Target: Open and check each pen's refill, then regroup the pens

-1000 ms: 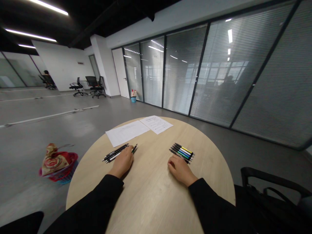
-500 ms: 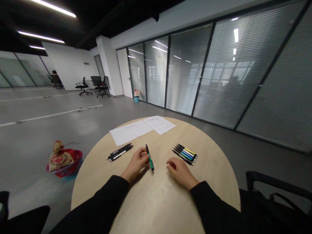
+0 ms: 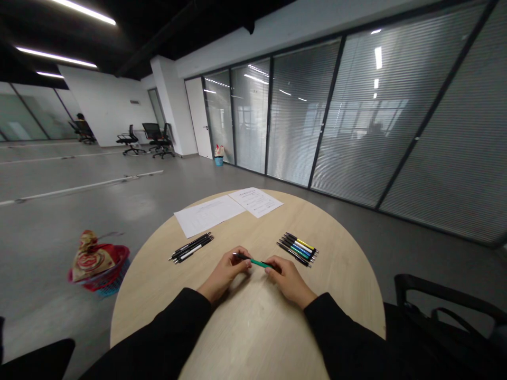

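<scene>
Between left hand (image 3: 225, 272), right hand (image 3: 290, 278): pen (image 3: 258, 262)

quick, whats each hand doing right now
left hand: shut on one end of the slim green-and-black plastic pen.
right hand: shut on its other end.

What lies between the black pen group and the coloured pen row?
Head view: a green pen, its ends held by the left hand and right hand.
</scene>
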### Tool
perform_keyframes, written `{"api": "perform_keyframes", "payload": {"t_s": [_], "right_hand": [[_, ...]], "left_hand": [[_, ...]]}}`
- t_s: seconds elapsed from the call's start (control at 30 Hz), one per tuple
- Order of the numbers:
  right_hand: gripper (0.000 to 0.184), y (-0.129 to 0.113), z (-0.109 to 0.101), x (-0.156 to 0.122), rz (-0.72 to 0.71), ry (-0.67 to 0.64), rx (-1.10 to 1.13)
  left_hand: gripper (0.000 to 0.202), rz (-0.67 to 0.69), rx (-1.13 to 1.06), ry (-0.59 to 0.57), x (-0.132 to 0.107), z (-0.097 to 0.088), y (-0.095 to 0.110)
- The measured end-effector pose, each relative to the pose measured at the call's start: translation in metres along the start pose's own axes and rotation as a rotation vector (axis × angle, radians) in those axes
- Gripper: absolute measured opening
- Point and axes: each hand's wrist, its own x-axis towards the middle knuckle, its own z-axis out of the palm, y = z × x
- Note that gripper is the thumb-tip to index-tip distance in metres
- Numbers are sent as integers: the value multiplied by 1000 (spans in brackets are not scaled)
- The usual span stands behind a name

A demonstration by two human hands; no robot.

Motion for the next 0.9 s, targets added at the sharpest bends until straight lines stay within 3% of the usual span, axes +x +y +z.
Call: {"api": "perform_keyframes", "payload": {"t_s": [0.2, 0.43, 0.9], "right_hand": [[18, 7, -12, 4, -3, 104, -45], [24, 8, -25, 7, 13, 228, -133], [28, 27, -24, 11, 53, 283, -53]], "left_hand": [[31, 9, 108, 80, 5, -11, -2], [30, 29, 189, 88, 9, -17, -10], [29, 26, 231, 150, 9, -16, -11]]}}
